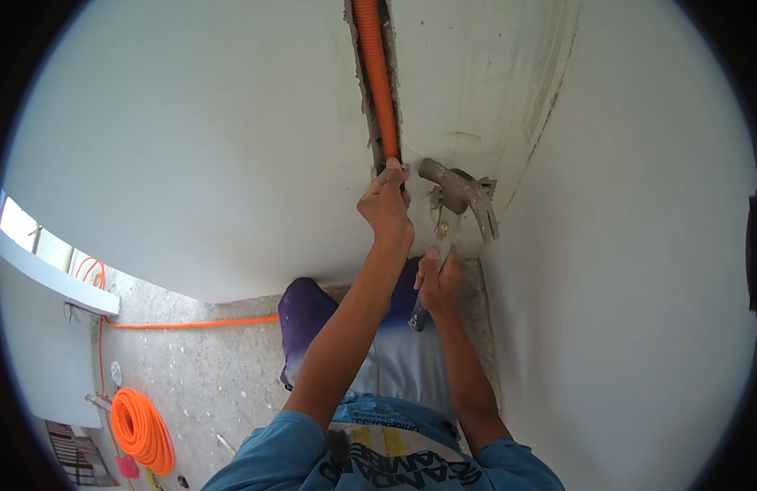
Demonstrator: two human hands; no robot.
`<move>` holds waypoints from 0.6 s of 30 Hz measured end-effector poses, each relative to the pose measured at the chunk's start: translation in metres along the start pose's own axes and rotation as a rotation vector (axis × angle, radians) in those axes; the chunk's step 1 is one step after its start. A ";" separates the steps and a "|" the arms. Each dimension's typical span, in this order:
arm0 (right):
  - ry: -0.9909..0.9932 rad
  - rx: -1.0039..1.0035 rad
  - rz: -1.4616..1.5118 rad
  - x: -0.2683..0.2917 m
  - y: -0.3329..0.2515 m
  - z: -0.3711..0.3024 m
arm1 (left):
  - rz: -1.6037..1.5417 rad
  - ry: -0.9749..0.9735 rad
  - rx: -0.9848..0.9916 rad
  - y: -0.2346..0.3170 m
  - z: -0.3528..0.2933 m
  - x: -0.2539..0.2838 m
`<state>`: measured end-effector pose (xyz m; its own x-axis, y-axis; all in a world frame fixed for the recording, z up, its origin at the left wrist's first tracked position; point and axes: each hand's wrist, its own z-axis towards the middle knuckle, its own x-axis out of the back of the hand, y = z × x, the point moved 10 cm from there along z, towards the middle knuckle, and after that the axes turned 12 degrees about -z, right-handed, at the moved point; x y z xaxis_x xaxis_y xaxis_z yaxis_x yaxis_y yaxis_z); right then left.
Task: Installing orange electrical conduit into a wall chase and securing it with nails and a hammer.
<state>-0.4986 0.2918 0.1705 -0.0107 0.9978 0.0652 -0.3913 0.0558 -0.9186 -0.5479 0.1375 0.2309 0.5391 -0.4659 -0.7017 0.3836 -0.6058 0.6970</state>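
Observation:
An orange corrugated conduit (pixel 373 65) runs down inside a rough-edged groove (pixel 396 98) cut in the pale wall. At the conduit's lower visible end, my left hand (pixel 386 196) is closed in a pinch against the groove. Something small and dark shows between its fingers, too hidden to name. My right hand (pixel 438 281) grips a claw hammer (pixel 454 194) midway along its handle. The worn, plaster-spattered head is raised just right of my left hand, its striking face turned toward that hand and apart from it. Below my grip, the dark handle end sticks out.
A second wall (pixel 616 270) stands close on my right, meeting the grooved wall in a corner. An orange conduit (pixel 190 324) stretches across the speckled floor (pixel 207 360) at left. Nearer lies a coil of orange conduit (pixel 141 431). My bent knee (pixel 303 315) is close to the wall.

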 end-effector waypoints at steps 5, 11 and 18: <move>0.143 0.107 0.350 0.011 -0.008 -0.008 | 0.002 0.035 0.008 -0.004 -0.006 -0.001; -0.058 0.009 -0.137 0.003 0.010 -0.002 | -0.019 0.016 -0.040 -0.005 0.002 0.000; -0.008 0.031 0.055 0.034 -0.028 -0.011 | -0.011 -0.026 -0.021 -0.015 -0.002 -0.008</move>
<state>-0.4774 0.3243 0.1943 -0.0398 0.9990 0.0183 -0.4181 0.0000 -0.9084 -0.5566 0.1521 0.2263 0.5153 -0.4758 -0.7128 0.4052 -0.5976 0.6918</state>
